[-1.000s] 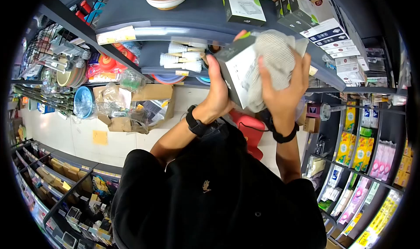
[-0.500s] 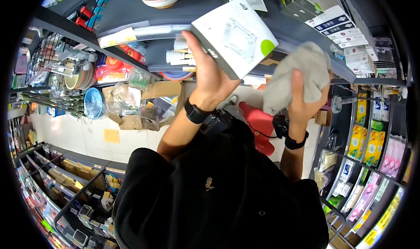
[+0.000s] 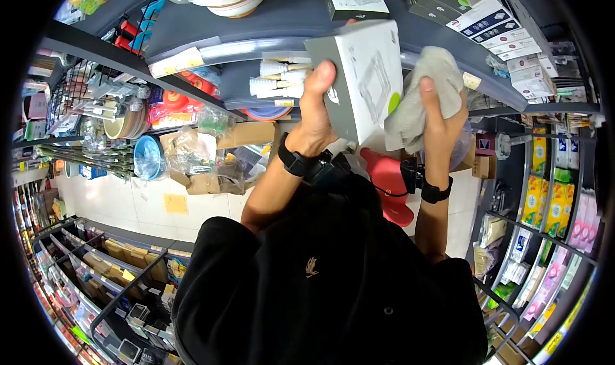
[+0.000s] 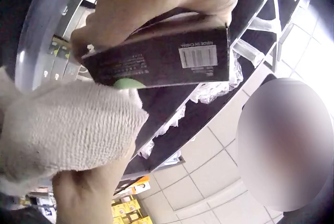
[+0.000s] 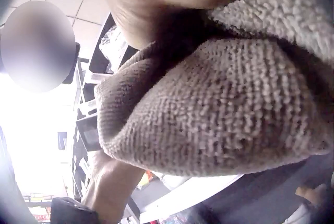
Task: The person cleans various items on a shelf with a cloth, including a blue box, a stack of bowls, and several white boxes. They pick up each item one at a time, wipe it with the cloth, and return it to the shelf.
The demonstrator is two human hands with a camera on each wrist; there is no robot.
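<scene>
A grey shop shelf stood ahead; the left hand gripped a white box, the right hand clutched a grey cloth touching it.

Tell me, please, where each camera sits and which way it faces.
Head: on the head, looking down over the black shirt at the left hand gripping the box and the right hand holding the cloth, before a shelf.
Left wrist: at the left wrist, facing along that hand to the box's dark side.
Right wrist: at the right wrist, facing the cloth close up under that hand.
Shared: both wrist views show the cloth.
</scene>
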